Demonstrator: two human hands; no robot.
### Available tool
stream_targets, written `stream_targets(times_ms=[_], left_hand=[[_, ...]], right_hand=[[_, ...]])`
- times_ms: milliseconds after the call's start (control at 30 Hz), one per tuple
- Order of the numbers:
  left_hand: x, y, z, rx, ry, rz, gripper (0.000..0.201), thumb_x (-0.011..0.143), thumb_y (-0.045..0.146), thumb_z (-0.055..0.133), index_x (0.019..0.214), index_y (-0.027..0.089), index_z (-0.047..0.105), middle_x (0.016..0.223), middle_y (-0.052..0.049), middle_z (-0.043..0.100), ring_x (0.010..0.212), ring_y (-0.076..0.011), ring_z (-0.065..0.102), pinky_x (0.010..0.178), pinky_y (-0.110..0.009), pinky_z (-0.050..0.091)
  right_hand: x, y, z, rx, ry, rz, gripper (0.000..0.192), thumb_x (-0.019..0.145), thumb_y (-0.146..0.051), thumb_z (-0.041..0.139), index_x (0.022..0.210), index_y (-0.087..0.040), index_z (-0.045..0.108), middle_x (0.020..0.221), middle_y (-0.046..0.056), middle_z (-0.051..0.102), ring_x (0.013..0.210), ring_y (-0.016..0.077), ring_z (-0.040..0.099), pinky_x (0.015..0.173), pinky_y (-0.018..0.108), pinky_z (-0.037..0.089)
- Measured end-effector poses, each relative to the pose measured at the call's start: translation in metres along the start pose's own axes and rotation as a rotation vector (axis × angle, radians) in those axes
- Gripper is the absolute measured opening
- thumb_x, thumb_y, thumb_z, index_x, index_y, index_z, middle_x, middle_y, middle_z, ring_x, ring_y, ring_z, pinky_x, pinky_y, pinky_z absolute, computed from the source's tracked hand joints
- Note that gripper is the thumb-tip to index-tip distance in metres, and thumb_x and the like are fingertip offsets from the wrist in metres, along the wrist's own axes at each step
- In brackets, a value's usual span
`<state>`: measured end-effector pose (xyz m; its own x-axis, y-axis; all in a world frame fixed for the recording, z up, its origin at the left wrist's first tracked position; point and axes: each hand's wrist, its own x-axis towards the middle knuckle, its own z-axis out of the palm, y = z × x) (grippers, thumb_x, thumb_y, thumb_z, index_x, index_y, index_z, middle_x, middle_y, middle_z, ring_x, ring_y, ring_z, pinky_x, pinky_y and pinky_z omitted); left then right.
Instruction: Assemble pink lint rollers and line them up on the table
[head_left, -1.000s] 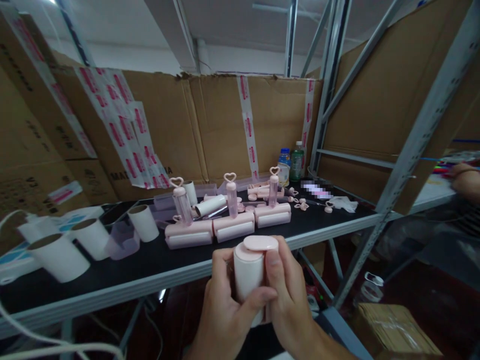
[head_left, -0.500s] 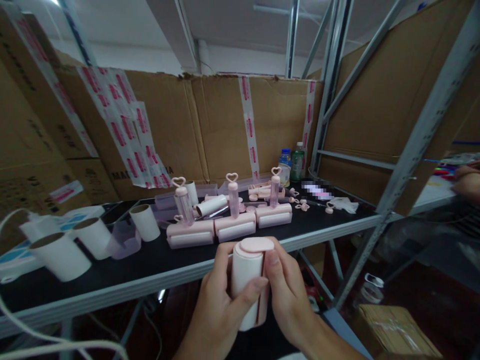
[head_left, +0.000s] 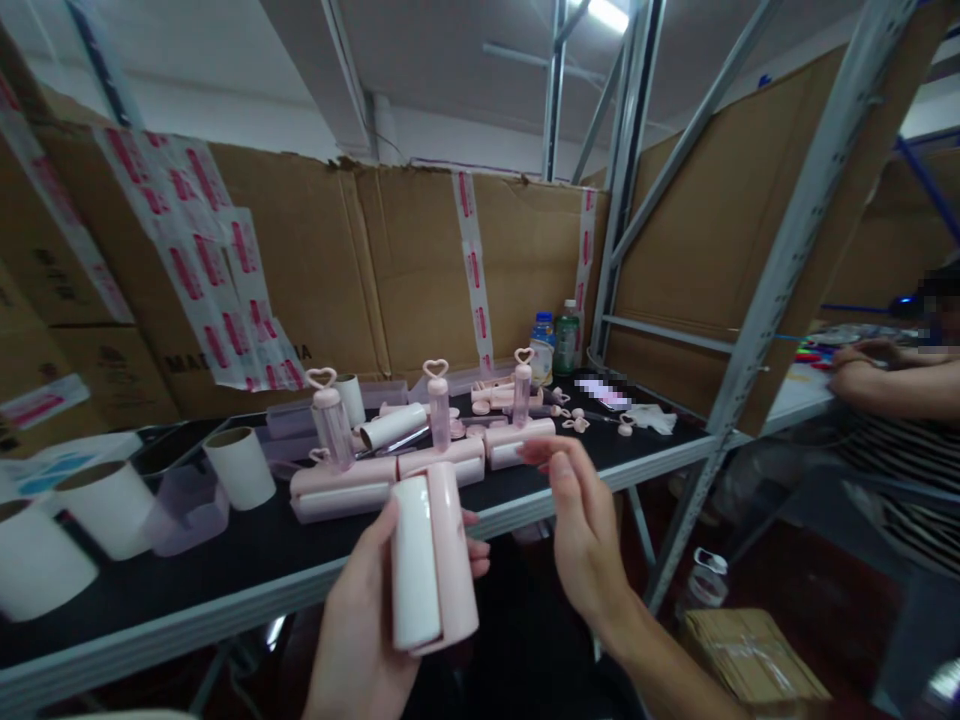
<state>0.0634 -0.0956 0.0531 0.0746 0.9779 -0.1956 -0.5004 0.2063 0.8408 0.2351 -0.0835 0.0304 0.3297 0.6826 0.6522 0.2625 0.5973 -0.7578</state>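
Pink-and-white cylinder (head_left: 435,560), smooth and slightly glossy, stands nearly upright with its top leaning a little to the left. One long side is a white curved face, the other a pale pink shell, and a narrow seam runs lengthwise between them. It is held in the air in front of the near edge of the black tabletop (head_left: 255,540). The left hand (head_left: 367,600) grasps it alone: the thumb presses the white side, while fingertips show past the pink side. The right hand (head_left: 589,530) is released, its fingers loosely bent, apart from the cylinder on the right.

Half a second ago both hands wrapped it and its flat pink end faced up; now the long side is turned to view and the right hand has let go. The view has swung rightward too.

Just beyond, along the tabletop's near edge, three pink-and-white units (head_left: 442,455) lie in a row, with heart-topped tubes (head_left: 439,415) standing by them. White rolls (head_left: 240,470) and a lavender tray (head_left: 187,510) sit toward the left end. Two bottles (head_left: 568,340) stand near the far right corner, and a crumpled tissue (head_left: 651,418) lies near the right end.
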Motion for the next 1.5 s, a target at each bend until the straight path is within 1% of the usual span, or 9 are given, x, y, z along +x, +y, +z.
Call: stream_targets(times_ms=[167, 300, 433, 633, 833, 967, 1200, 1333, 1500], left_hand=[[0.003, 0.012, 0.002, -0.108, 0.135, 0.081, 0.03, 0.101, 0.029, 0.056, 0.115, 0.006, 0.069, 0.094, -0.016, 0.081, 0.074, -0.0238, 0.08, 0.066, -0.033, 0.068], [0.009, 0.01, -0.003, -0.116, 0.203, 0.087, 0.023, 0.098, 0.022, 0.062, 0.115, 0.008, 0.07, 0.094, -0.014, 0.081, 0.077, -0.023, 0.08, 0.068, -0.031, 0.068], [0.014, 0.007, -0.009, -0.066, 0.224, 0.081, 0.029, 0.097, 0.026, 0.065, 0.121, 0.012, 0.072, 0.089, -0.011, 0.08, 0.064, -0.021, 0.077, 0.055, -0.028, 0.065], [0.011, 0.009, -0.013, -0.129, 0.101, 0.142, 0.031, 0.099, 0.031, 0.058, 0.11, 0.005, 0.073, 0.091, -0.018, 0.08, 0.067, -0.0244, 0.076, 0.065, -0.036, 0.067], [0.007, 0.014, -0.015, -0.195, 0.028, 0.204, 0.028, 0.101, 0.029, 0.054, 0.105, 0.008, 0.073, 0.085, -0.013, 0.077, 0.058, -0.0202, 0.07, 0.051, -0.031, 0.062], [0.008, 0.015, -0.017, -0.215, 0.133, 0.167, 0.016, 0.095, 0.019, 0.063, 0.101, 0.008, 0.073, 0.083, -0.009, 0.076, 0.06, -0.018, 0.072, 0.054, -0.027, 0.063], [0.012, 0.011, -0.02, -0.16, 0.28, 0.144, 0.025, 0.093, 0.023, 0.07, 0.117, 0.015, 0.074, 0.086, -0.005, 0.076, 0.06, -0.0139, 0.069, 0.051, -0.021, 0.058], [0.011, 0.008, -0.02, -0.08, 0.209, 0.143, 0.028, 0.093, 0.028, 0.07, 0.115, 0.011, 0.074, 0.086, -0.009, 0.078, 0.058, -0.0146, 0.067, 0.051, -0.021, 0.057], [0.006, 0.009, -0.019, -0.03, 0.055, 0.128, 0.04, 0.097, 0.04, 0.062, 0.116, 0.007, 0.072, 0.098, -0.016, 0.08, 0.059, -0.0175, 0.067, 0.051, -0.026, 0.057]], right_hand=[[0.052, 0.053, -0.056, -0.366, 0.237, -0.031, 0.035, 0.105, -0.047, 0.046, 0.112, -0.019, 0.065, 0.106, 0.009, 0.073, 0.097, 0.0236, 0.067, 0.087, 0.037, 0.05], [0.079, 0.107, -0.097, -0.537, 0.194, -0.01, 0.031, 0.094, -0.041, 0.057, 0.105, -0.016, 0.071, 0.105, 0.015, 0.075, 0.09, 0.0277, 0.066, 0.086, 0.043, 0.049], [0.084, 0.147, -0.112, -0.673, 0.09, -0.007, 0.034, 0.084, -0.037, 0.062, 0.108, -0.016, 0.077, 0.105, 0.015, 0.076, 0.089, 0.0296, 0.065, 0.089, 0.047, 0.048], [0.081, 0.169, -0.103, -0.728, -0.012, -0.048, 0.037, 0.089, -0.038, 0.059, 0.112, -0.016, 0.078, 0.108, 0.015, 0.075, 0.09, 0.0293, 0.067, 0.088, 0.045, 0.051], [0.087, 0.17, -0.1, -0.742, -0.046, -0.11, 0.039, 0.1, -0.046, 0.052, 0.116, -0.018, 0.074, 0.116, 0.014, 0.075, 0.099, 0.0289, 0.068, 0.087, 0.042, 0.052], [0.118, 0.18, -0.097, -0.796, -0.179, -0.138, 0.034, 0.101, -0.043, 0.057, 0.116, -0.017, 0.073, 0.113, 0.012, 0.075, 0.102, 0.0271, 0.069, 0.089, 0.043, 0.054], [0.194, 0.202, -0.065, -0.909, -0.582, -0.212, 0.028, 0.099, -0.042, 0.07, 0.109, -0.016, 0.071, 0.111, 0.006, 0.073, 0.102, 0.0222, 0.07, 0.095, 0.046, 0.057], [0.204, 0.209, -0.046, -0.919, -0.674, -0.251, 0.029, 0.101, -0.041, 0.068, 0.116, -0.016, 0.069, 0.118, 0.008, 0.071, 0.104, 0.0227, 0.07, 0.094, 0.045, 0.059], [0.201, 0.21, -0.043, -0.87, -0.646, -0.295, 0.03, 0.101, -0.042, 0.067, 0.116, -0.016, 0.069, 0.12, 0.008, 0.07, 0.107, 0.0237, 0.069, 0.096, 0.047, 0.057]])
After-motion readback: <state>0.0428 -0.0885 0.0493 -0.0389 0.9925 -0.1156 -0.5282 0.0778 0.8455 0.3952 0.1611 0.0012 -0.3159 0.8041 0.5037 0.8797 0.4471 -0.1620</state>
